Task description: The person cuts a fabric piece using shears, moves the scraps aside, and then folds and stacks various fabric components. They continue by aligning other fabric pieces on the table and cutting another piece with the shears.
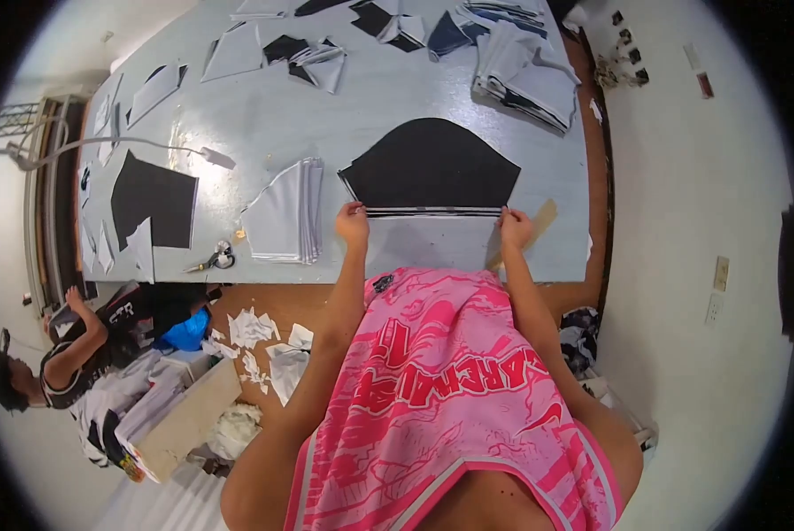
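A stack of black fabric pieces point(432, 166) with a curved top and white lower edges lies on the pale table point(406, 248). My left hand point(353, 223) pinches the stack's lower left corner. At the lower right corner, my right hand point(514, 227) has its fingers closed on the same edge. A folded pile of white fabric pieces point(284, 214) lies just left of my left hand. Beside my right hand is a tan strip point(546, 223).
Scissors point(213, 258) and a black piece point(156, 202) lie at the left. A cable point(131, 142) crosses there. A thick fabric pile point(528, 78) is at the back right. Another person point(78, 345) is at the lower left, near a box of cloth point(193, 411).
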Demonstrator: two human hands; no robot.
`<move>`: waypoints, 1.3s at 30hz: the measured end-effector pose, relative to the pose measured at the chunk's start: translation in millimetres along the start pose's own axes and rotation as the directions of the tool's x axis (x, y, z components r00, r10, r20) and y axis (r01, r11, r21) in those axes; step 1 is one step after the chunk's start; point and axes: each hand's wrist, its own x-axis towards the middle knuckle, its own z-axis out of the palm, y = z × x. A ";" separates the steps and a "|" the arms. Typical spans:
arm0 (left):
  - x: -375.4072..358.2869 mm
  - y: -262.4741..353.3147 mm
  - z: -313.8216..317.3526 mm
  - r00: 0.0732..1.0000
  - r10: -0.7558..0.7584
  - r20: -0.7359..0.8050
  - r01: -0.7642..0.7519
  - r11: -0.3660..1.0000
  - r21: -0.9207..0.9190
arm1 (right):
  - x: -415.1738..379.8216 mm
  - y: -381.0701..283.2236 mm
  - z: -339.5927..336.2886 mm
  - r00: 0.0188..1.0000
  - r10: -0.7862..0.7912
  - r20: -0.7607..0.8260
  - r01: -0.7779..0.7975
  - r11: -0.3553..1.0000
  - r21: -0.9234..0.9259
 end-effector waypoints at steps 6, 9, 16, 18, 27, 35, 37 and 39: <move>-5.0 20.3 -5.6 0.997 0.064 -0.031 -0.060 0.994 0.096 | 1.1 -15.2 4.0 0.997 -0.079 -0.010 0.079 0.996 -0.039; -4.4 22.0 -6.0 1.000 0.027 0.013 -0.029 0.986 0.162 | 12.3 -8.9 14.7 0.992 -0.124 -0.029 0.123 0.992 -0.028; -58.1 113.0 41.0 0.773 0.486 0.407 -0.564 0.821 0.092 | -31.0 -48.2 24.6 0.952 -0.304 -0.038 0.306 0.948 0.087; -77.3 138.3 81.8 0.578 0.517 0.631 -0.628 0.776 -0.061 | -42.2 -64.3 30.6 0.943 -0.328 -0.049 0.331 0.942 0.052; -80.4 143.7 187.1 0.627 -0.233 0.743 0.405 0.913 -0.055 | -54.7 -36.7 19.0 0.915 -0.357 -0.186 0.357 0.933 -0.035; -75.8 141.2 199.4 0.655 -0.161 0.738 0.321 0.944 -0.079 | -27.2 -47.9 0.3 0.894 -0.307 -0.327 0.171 0.907 -0.385; -77.4 145.5 198.9 0.661 -0.141 0.737 0.326 0.939 -0.113 | -26.8 -47.4 1.3 0.895 -0.302 -0.329 0.185 0.921 -0.344; -79.4 145.2 198.5 0.670 -0.117 0.733 0.326 0.934 -0.149 | -28.8 -46.0 0.2 0.895 -0.298 -0.331 0.201 0.933 -0.297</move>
